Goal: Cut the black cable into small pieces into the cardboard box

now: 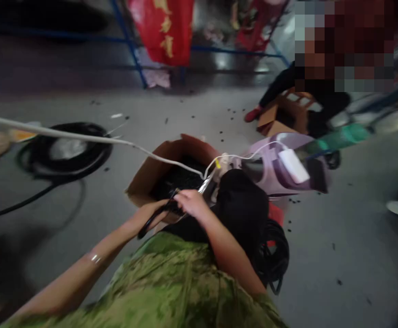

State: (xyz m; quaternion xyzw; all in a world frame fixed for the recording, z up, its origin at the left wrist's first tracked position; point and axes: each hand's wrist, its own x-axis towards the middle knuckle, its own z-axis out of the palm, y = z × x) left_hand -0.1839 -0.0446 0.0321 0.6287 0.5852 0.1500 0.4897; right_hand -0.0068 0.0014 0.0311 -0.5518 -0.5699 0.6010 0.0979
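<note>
My left hand [148,214] grips a black cable [151,222] just in front of an open cardboard box [151,173] that holds small black pieces. Right beside it, my right hand [193,202] closes on the same cable where a metal tip [204,185] sticks out. A white cord [82,136] runs from the left edge to a white fitting [223,160] above my hands. The picture is blurred, so finer detail of the grip is unclear.
A coil of black cable [65,152] lies on the grey floor at left, another coil [274,255] by my right knee. A lilac plastic stool [281,168] stands right of the box. Another person crouches at back right by a cardboard box [287,114]. Black bits litter the floor.
</note>
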